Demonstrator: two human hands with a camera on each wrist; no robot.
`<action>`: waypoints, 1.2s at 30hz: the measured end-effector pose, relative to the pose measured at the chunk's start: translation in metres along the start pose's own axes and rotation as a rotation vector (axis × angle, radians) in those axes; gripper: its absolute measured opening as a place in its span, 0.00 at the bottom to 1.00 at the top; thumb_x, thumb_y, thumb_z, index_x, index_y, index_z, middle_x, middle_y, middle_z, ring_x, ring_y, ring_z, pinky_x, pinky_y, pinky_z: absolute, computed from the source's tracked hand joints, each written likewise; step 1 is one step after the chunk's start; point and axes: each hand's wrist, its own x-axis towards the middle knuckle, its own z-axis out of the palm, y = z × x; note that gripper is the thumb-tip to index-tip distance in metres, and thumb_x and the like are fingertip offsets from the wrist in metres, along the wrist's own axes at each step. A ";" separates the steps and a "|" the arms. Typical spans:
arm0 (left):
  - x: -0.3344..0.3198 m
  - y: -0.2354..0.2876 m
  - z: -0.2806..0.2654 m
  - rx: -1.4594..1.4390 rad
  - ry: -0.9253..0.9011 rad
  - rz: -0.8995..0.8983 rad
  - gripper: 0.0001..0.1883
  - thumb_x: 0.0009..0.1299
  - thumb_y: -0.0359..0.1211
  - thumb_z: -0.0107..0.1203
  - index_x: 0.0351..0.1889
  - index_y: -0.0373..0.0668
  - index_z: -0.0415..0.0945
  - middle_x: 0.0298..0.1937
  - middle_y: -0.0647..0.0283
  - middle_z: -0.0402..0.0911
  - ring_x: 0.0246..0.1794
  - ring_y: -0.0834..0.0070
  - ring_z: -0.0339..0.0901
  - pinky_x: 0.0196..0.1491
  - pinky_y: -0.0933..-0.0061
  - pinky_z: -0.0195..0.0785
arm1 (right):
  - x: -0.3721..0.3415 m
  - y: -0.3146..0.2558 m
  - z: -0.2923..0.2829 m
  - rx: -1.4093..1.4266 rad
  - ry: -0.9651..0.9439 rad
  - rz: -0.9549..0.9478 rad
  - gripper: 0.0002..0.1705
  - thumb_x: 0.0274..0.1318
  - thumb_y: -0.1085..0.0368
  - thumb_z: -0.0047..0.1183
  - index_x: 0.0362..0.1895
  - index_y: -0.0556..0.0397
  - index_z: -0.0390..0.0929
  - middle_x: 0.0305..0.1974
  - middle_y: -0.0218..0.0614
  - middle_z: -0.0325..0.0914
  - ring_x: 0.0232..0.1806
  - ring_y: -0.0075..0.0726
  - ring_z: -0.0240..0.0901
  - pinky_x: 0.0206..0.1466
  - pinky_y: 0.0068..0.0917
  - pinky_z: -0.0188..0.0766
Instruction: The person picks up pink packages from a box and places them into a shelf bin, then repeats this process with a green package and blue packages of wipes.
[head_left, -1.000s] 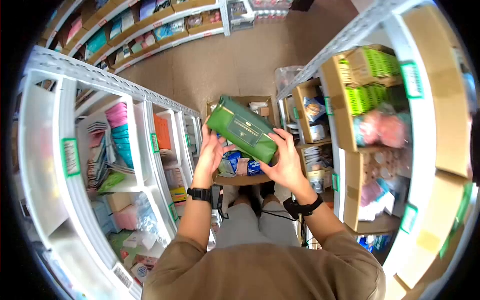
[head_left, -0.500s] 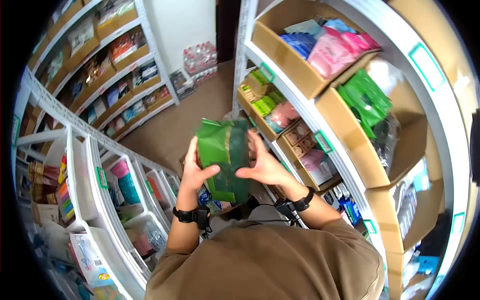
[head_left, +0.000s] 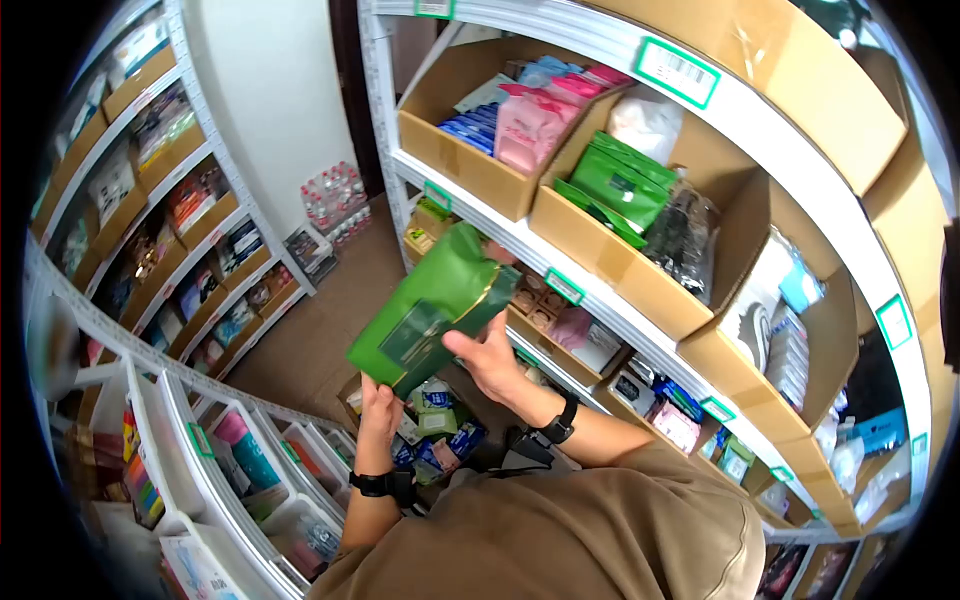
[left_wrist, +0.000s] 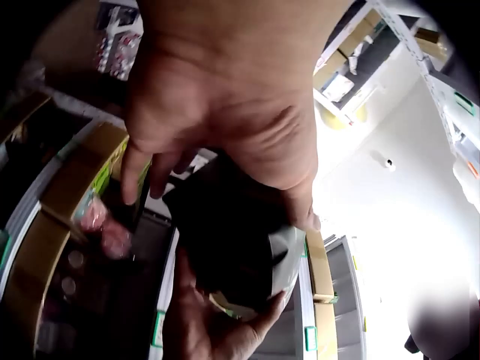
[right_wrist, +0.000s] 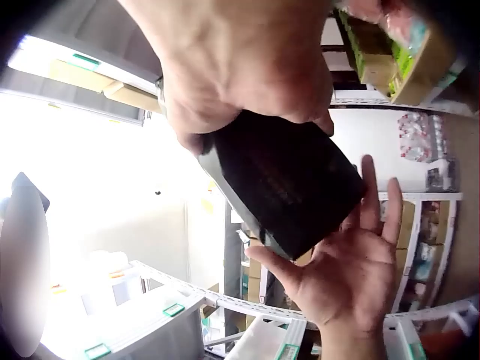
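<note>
A plump green soft pack [head_left: 420,290] with a dark label and a thin gold line is held up in front of the body, tilted. At its right end my right hand [head_left: 490,362] grips it, thumb across the label side and fingers round behind. The left hand [head_left: 378,408] is under the lower left end, touching it. In the right wrist view that left hand [right_wrist: 345,277] shows its palm, with the fingers spread straight beside the pack [right_wrist: 285,187], which looks almost black there. Similar green packs [head_left: 622,182] lie in a cardboard bin [head_left: 615,270] on the right shelf.
Below the hands, blue and green packets [head_left: 440,445] fill an open box. Pink pouches [head_left: 535,125] sit in the adjoining bin. White plastic bins [head_left: 150,440] line the left side. Bottle packs [head_left: 335,195] stand on the floor by the far wall.
The view has swung right toward the shelf of cardboard bins. The pack has turned and tilted, its right end higher. My left hand has slid from its side to underneath; the right keeps its grip.
</note>
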 end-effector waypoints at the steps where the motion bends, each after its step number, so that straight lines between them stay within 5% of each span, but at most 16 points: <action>1: 0.001 -0.012 -0.005 -0.004 -0.017 -0.019 0.48 0.61 0.52 0.67 0.73 0.43 0.54 0.70 0.55 0.61 0.68 0.61 0.64 0.67 0.59 0.60 | -0.003 -0.004 -0.001 -0.141 -0.038 -0.011 0.50 0.49 0.75 0.66 0.68 0.46 0.43 0.66 0.38 0.57 0.69 0.38 0.55 0.69 0.37 0.60; 6: 0.026 -0.016 -0.006 -0.242 0.024 -0.010 0.30 0.68 0.43 0.59 0.63 0.37 0.66 0.59 0.56 0.76 0.58 0.61 0.74 0.63 0.55 0.65 | -0.013 -0.044 -0.037 -0.308 -0.144 -0.215 0.64 0.48 0.71 0.69 0.75 0.46 0.30 0.75 0.41 0.39 0.71 0.41 0.52 0.69 0.43 0.60; 11: 0.053 -0.015 0.004 -0.025 -0.094 -0.096 0.27 0.69 0.43 0.56 0.61 0.36 0.68 0.57 0.55 0.77 0.57 0.62 0.75 0.60 0.61 0.67 | -0.037 -0.103 -0.065 -0.647 -0.089 -0.067 0.56 0.50 0.66 0.69 0.75 0.51 0.41 0.71 0.44 0.50 0.72 0.39 0.51 0.70 0.36 0.58; 13: 0.064 -0.018 0.020 0.056 -0.179 -0.121 0.33 0.70 0.48 0.53 0.68 0.37 0.62 0.60 0.54 0.75 0.59 0.61 0.74 0.62 0.60 0.67 | -0.047 -0.113 -0.074 -0.898 -0.017 -0.019 0.56 0.50 0.65 0.70 0.74 0.56 0.43 0.69 0.46 0.56 0.72 0.38 0.51 0.72 0.34 0.54; 16: 0.074 0.002 0.084 0.071 -0.318 -0.124 0.47 0.71 0.51 0.52 0.78 0.42 0.36 0.69 0.54 0.64 0.63 0.64 0.70 0.64 0.62 0.65 | -0.064 -0.133 -0.081 -0.910 0.008 -0.112 0.61 0.44 0.56 0.74 0.72 0.62 0.44 0.67 0.56 0.59 0.71 0.50 0.55 0.73 0.37 0.52; 20: 0.083 -0.011 0.100 0.060 -0.333 -0.210 0.48 0.70 0.55 0.51 0.78 0.42 0.37 0.69 0.54 0.64 0.63 0.63 0.69 0.64 0.63 0.64 | -0.089 -0.160 -0.095 -0.989 0.039 -0.058 0.61 0.46 0.57 0.72 0.72 0.61 0.39 0.68 0.58 0.57 0.72 0.52 0.55 0.73 0.37 0.52; 27: 0.084 -0.020 0.182 0.242 -0.612 -0.133 0.51 0.68 0.65 0.47 0.76 0.37 0.44 0.68 0.55 0.65 0.66 0.64 0.66 0.66 0.61 0.61 | -0.120 -0.204 -0.118 -1.060 0.067 0.032 0.61 0.48 0.56 0.70 0.73 0.59 0.38 0.66 0.55 0.60 0.69 0.52 0.59 0.70 0.37 0.56; 36: 0.117 -0.072 0.184 0.206 -0.935 -0.196 0.55 0.63 0.75 0.40 0.70 0.33 0.55 0.66 0.53 0.63 0.64 0.67 0.66 0.64 0.63 0.64 | -0.175 -0.210 -0.112 -1.117 0.255 -0.029 0.59 0.52 0.55 0.67 0.74 0.56 0.36 0.63 0.57 0.66 0.66 0.55 0.65 0.68 0.39 0.60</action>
